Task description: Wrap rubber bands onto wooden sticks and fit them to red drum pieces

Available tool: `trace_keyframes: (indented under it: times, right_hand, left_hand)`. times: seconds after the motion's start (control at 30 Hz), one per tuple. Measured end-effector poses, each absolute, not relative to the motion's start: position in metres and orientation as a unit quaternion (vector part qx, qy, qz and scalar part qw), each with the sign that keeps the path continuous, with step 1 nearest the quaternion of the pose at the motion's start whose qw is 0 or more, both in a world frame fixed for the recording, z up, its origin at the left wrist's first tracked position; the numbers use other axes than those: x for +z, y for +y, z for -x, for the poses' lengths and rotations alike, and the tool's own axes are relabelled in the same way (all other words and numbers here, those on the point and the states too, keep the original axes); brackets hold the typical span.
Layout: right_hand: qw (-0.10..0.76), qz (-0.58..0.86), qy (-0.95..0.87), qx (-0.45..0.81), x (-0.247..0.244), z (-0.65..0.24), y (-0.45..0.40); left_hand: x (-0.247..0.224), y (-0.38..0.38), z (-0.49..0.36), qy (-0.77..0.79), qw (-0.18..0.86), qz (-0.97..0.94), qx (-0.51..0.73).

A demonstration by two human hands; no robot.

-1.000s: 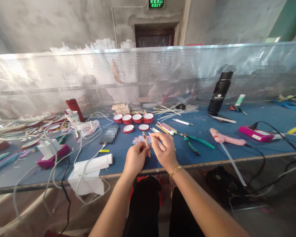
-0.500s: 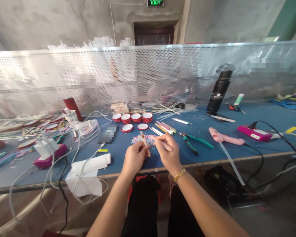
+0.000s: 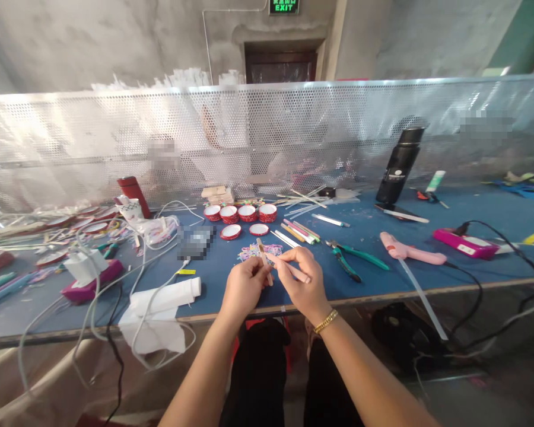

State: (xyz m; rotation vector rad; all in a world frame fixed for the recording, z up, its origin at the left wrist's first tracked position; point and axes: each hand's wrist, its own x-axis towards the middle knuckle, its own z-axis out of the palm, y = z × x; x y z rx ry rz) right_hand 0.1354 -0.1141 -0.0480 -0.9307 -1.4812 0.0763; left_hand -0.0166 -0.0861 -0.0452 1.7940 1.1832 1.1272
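My left hand (image 3: 244, 287) pinches a flat wooden craft stick (image 3: 262, 252) near its lower part, holding it tilted above the table's front edge. A darker brown patch shows near the stick's upper end. In my right hand (image 3: 307, 284) a pale pink marker pen (image 3: 297, 273) is gripped like a pencil. Its tip points left at the stick and is close to it; whether they touch I cannot tell. Just behind both hands lies a heap of thin pastel loops (image 3: 245, 252), partly hidden by them.
Red-rimmed tins (image 3: 247, 213) stand in stacks behind the hands. Several pens (image 3: 300, 231) and green-handled pliers (image 3: 360, 258) lie to the right, then a pink glue gun (image 3: 412, 252) and a black flask (image 3: 400, 166). A white roll (image 3: 164, 295) and cables lie left.
The pen tip has come nearer to the stick and a little lower along it. Both hands keep their grips. The whole view has shifted slightly.
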Motion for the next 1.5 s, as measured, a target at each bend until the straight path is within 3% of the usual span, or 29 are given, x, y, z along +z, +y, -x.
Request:
trace_keyframes:
  times: [1.5]
  right_hand:
    - [0.634,0.396,-0.664,-0.006,-0.051,-0.1354,-0.1105]
  left_hand:
    - [-0.0462,-0.0871,0.0178,0.455,0.321,-0.709,0.432]
